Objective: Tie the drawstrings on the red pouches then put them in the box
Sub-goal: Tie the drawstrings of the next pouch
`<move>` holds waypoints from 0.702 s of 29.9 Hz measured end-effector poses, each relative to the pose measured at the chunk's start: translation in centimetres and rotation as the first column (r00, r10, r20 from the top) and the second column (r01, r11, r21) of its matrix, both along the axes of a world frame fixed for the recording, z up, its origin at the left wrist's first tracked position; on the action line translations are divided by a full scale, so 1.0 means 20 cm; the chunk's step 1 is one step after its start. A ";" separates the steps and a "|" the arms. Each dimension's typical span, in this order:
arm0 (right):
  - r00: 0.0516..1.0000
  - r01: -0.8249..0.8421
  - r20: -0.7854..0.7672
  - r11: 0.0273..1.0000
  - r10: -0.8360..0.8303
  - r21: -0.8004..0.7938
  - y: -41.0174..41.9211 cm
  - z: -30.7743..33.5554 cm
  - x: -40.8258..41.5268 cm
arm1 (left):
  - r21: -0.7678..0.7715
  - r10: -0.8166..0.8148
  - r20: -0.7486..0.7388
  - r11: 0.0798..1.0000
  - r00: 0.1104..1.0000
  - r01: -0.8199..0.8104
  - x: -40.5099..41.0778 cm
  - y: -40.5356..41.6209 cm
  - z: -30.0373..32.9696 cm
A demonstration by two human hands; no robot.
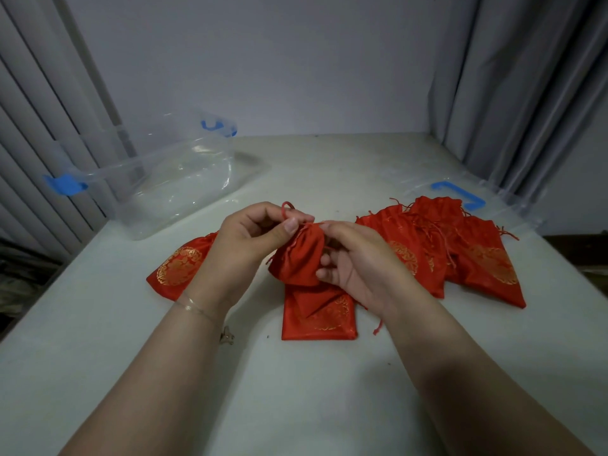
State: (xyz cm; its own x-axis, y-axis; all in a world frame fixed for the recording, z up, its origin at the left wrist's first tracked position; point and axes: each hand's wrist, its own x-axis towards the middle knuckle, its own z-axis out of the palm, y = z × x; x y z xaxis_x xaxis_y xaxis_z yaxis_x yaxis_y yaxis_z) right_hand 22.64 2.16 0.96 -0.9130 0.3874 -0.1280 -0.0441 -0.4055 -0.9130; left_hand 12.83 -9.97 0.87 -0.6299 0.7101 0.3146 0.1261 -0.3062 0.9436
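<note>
— How much is done so far?

— Not much, I think. The clear box [148,179] sits at the far left of the table [296,390], and I can't see any red pouch inside it.

— What are the hands doing?

— They hold one red pouch [297,258] up in the middle, just above the table. The left hand [250,238] pinches its red drawstring [287,209] at the top, where a little loop sticks up. The right hand [355,258] curls its fingers round the side of the same pouch, near its neck. So this one is being tied, I'd say (I can't tell if the knot is finished).

— And the others?

— One pouch [319,315] lies flat right under the hands. Another pouch [179,269] lies to the left, partly hidden by the left wrist. A pile of pouches [460,248] is on the right, with loose strings showing. Those look like they are waiting.

— So what is left?

— Nearly all of it. Finish this knot, put the pouch in the box, then do the rest.
</note>
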 end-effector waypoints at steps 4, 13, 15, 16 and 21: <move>0.994 -0.007 0.104 0.965 -0.021 0.262 -0.02 -0.02 -0.01 | 0.017 -0.035 0.004 0.999 0.999 0.035 0.00 0.01 -0.01; 0.956 0.160 -0.042 0.397 -0.290 0.904 0.01 -0.08 0.00 | -0.065 0.121 0.032 0.991 0.992 -0.119 -0.01 0.02 -0.01; 0.969 0.177 -0.016 0.643 -0.248 0.745 0.01 -0.06 0.00 | -0.105 0.154 0.041 0.983 0.987 -0.149 -0.03 0.02 0.00; 0.974 0.179 -0.015 0.727 -0.225 0.663 0.01 -0.06 0.00 | -0.137 0.155 0.047 0.980 0.987 -0.147 -0.03 0.02 0.00; 0.974 0.222 -0.184 0.370 -0.135 0.902 0.00 -0.08 0.01 | -0.358 0.124 -0.085 0.922 0.989 -0.146 -0.03 0.00 -0.01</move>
State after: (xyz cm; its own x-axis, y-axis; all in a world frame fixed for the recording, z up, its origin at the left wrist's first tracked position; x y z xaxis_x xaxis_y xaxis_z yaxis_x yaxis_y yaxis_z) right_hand 22.87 2.13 -0.61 -0.7962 0.3840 0.4675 -0.0836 0.6955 -0.7137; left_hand 12.18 -9.89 0.73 -0.7161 0.6919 0.0919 0.2014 0.0788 0.9763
